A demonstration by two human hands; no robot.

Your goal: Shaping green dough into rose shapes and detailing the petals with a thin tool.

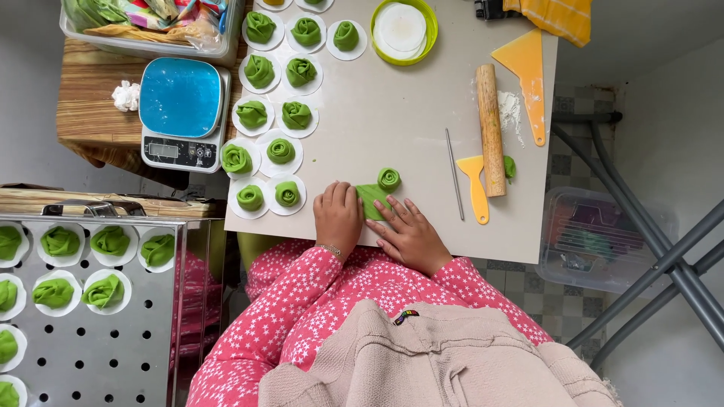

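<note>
Green dough strip (372, 198): left hand (337, 217) curled over end, right hand (408, 230) flat, pressing.

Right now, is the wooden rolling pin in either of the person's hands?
No, the wooden rolling pin lies on the grey board, apart from the left hand and right hand, which press a green dough strip.

I saw a white kitchen scale with a blue top (183, 113), whose small grey rectangular screen (164, 150) sat on its near front edge. Behind the scale, colourful crinkled plastic packets (162, 13) lay in a clear plastic tub (226, 38).
</note>
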